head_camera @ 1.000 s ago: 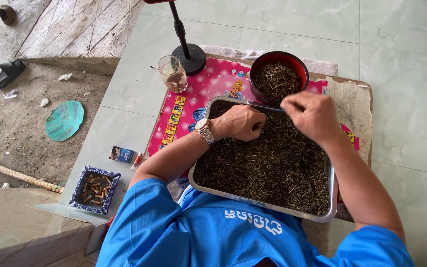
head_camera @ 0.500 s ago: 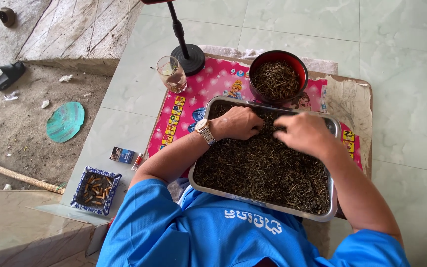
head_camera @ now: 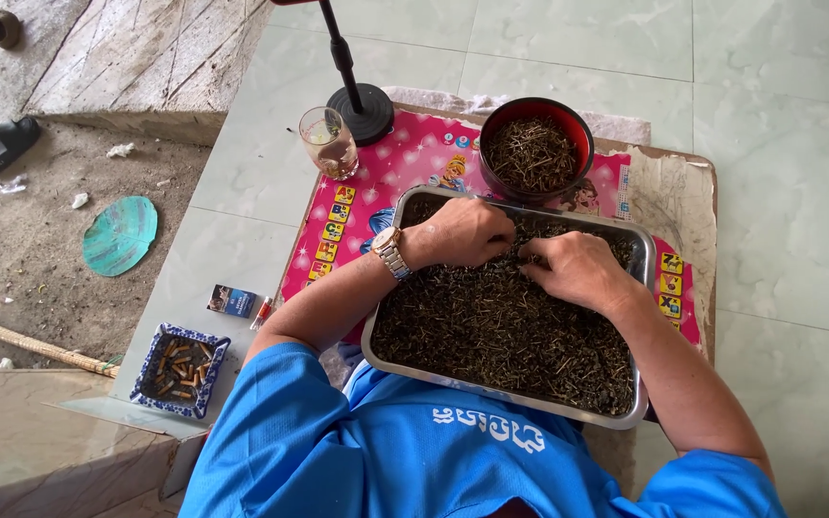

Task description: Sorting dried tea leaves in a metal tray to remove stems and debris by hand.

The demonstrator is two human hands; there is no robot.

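A metal tray (head_camera: 643, 257) full of small dark stick-like bits rests on a pink printed mat (head_camera: 414, 158) on a low board. My left hand (head_camera: 461, 233), with a wristwatch, lies fingers-down in the dark bits at the tray's far left. Beside it my right hand (head_camera: 576, 271) also presses into the bits, fingers curled, near the tray's far middle. What the fingers pinch is hidden. A red bowl (head_camera: 536, 149) holding the same dark bits stands just beyond the tray.
A glass (head_camera: 329, 142) with a little brown liquid and a black round stand base (head_camera: 360, 100) sit at the mat's far left. A blue square ashtray (head_camera: 179, 368), a small box (head_camera: 232, 301) and a lighter lie on the tiled floor. Bare dirt and a green disc (head_camera: 119, 235) are left.
My right hand came down from above the red bowl's edge into the tray, beside my left hand. The left hand stayed in place.
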